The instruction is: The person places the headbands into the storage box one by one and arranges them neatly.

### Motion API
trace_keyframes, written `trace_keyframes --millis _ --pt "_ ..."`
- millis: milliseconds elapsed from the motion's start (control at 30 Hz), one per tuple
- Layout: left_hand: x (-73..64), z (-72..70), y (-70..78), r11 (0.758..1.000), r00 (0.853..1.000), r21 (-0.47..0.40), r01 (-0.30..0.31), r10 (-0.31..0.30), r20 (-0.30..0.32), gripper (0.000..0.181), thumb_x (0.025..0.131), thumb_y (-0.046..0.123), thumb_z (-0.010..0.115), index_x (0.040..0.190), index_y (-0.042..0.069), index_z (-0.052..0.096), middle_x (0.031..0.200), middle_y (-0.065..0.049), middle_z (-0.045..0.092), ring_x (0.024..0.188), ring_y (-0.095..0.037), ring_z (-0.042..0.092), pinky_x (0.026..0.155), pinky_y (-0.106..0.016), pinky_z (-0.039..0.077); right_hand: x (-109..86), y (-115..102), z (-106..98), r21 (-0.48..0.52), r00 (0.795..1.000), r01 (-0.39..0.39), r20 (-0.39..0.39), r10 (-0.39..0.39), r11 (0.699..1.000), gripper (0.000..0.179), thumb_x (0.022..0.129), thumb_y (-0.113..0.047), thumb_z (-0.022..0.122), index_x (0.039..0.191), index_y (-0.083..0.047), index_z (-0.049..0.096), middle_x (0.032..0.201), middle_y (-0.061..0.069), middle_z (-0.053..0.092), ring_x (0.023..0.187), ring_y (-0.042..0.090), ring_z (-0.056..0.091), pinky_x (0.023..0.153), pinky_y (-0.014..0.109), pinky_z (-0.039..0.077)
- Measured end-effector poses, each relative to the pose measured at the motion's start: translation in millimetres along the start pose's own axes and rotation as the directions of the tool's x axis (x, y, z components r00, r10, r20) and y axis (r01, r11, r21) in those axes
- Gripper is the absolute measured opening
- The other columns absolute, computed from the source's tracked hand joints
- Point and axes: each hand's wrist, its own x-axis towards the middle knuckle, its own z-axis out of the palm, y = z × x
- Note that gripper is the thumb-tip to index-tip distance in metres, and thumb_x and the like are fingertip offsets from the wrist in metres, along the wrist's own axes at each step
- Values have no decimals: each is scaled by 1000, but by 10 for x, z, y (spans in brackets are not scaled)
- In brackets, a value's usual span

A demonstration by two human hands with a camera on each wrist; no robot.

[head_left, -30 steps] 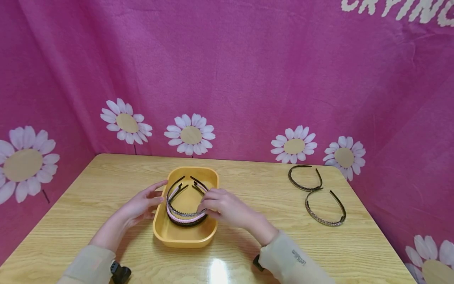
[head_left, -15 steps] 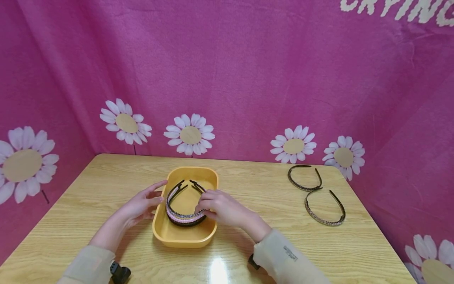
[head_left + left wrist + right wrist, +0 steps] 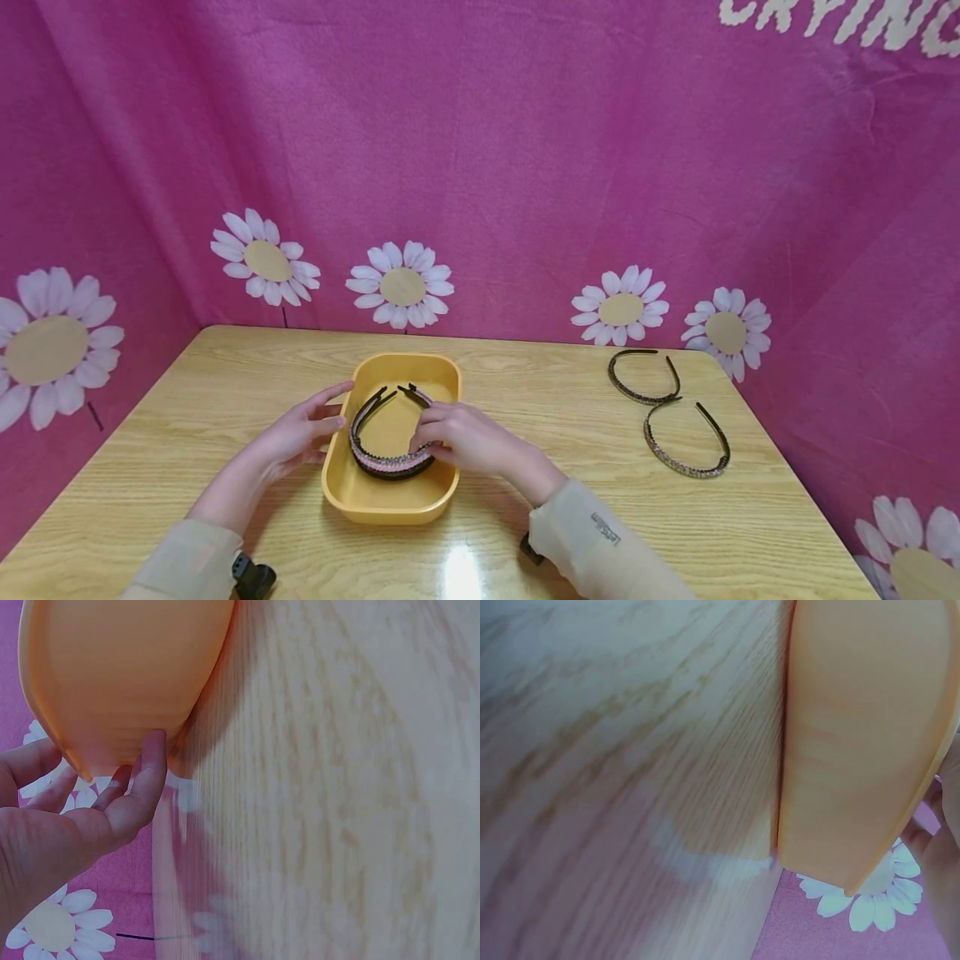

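In the head view, a yellow plastic bin [image 3: 392, 514] holds several stacked headbands with their open ends pointing away. A glittery headband [image 3: 390, 459] lies on top, with a pink headband [image 3: 378, 463] and a black headband [image 3: 386, 476] under it. My right hand [image 3: 468, 437] reaches over the bin's right rim and pinches the glittery headband on its right side; the fingertips are partly hidden. At the bin's left side, my left hand [image 3: 306, 429] rests with spread, relaxed fingers. The left wrist view shows its fingers [image 3: 155, 746] against the bin's outer wall [image 3: 127, 675].
Two dark glittery headbands lie on the wooden table [image 3: 555, 400] to the right, a far headband [image 3: 633, 393] and a nearer headband [image 3: 693, 472], close together. A pink curtain [image 3: 495, 208] with white daisies stands behind the table and along both sides.
The glittery headband has come down onto the stack and its ends have drawn nearer to me. My right hand has shifted slightly left with it; my left hand has stayed in place.
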Motion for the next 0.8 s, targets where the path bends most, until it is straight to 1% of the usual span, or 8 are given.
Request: trace_keyframes --millis 200,400,800 --pt "1 -1 -2 1000 1000 -2 -7 7 7 61 100 11 43 153 18 14 150 -29 17 121 -36 47 87 -52 49 18 9 0 -3 1000 22 6 -22 1000 20 82 -4 69 96 -19 72 96 -8 66 97 7 57 87 17 45" --pt "-3 1 -1 1000 1000 -2 -9 9 8 61 100 11 43 153 18 14 151 -29 17 122 -37 46 88 -53 48 32 9 -2 -6 1000 25 18 -25 1000 18 82 -5 70 95 -18 72 95 -8 66 95 7 58 86 16 45" --pt "2 -4 -5 1000 1000 -15 -11 12 9 61 99 9 42 153 16 13 150 -30 17 120 -36 47 87 -52 48 52 3 -18 -16 998 -7 59 8 1000 17 82 -7 70 94 -18 72 96 -7 66 95 7 58 87 15 45"
